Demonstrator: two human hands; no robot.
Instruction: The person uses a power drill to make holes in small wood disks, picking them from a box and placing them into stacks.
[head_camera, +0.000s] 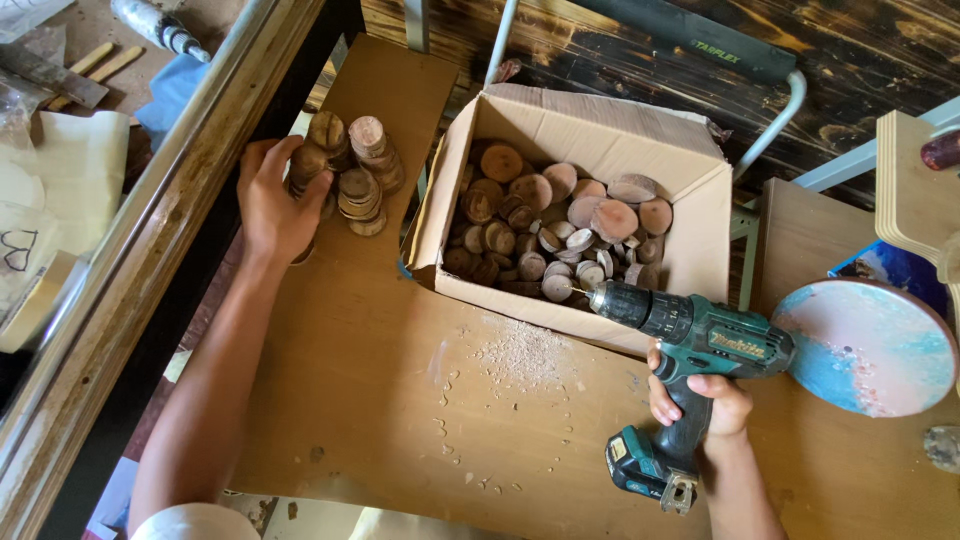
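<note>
Our left hand (268, 205) curls its fingers round a stack of small, light, rough round wooden discs (308, 165), best gripped by the edges, while our right hand (700, 400) clamps the teal cordless drill (690, 335).

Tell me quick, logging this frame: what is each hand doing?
Left hand: closed around a stack of wood slices.
Right hand: closed on the drill handle.

1. Cardboard box (690, 235): matt brown paperboard, holding rough-barked wood slices (560, 225).
2. Left of the box, stacked wood discs (355, 175), dull.
3. Below the box, matt wooden board (400, 400) with pale sawdust (520, 352).
4. Drill (690, 345): glossy teal plastic.
</note>
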